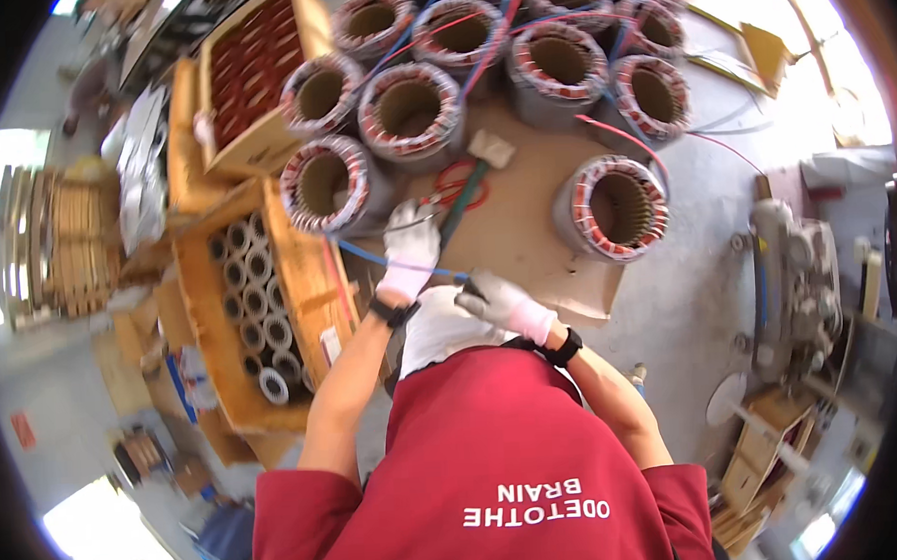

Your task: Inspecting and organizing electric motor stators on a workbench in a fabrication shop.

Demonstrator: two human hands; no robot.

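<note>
In front of the body, the floor is covered by a broad, flat sheet of brown cardboard (540, 201). To its left, a long rectangular crate of orange-brown wood (314, 286) is positioned. Hollow grey cylinders with red-and-white wound rims (413, 113) are grouped toward the far side; a lone grey cylinder with a red-and-white rim (618, 211) is set apart to the right.

The left hand (411, 240), in a pale glove, is extended forward beside the nearest cylinder of the group. The right hand (500, 304), in a pale glove with grey fingertips, is held closer to the body, its fingers curled inward.

Beyond the left hand, a green-handled mallet with a pale block head (462, 201) is laid on the cardboard, overlapped by a hand tool with red looped handles (452, 187).

The governing relation is judged to be that of the narrow blue flexible strip (365, 254). Its long axis is directed from that nearest cylinder, past the left cuff, rightward and slightly toward the body, to the right fingertips. The strip is thus crossed by the left hand, while its right end is nearer the right. Whether it is gripped by either hand cannot be determined.
</note>
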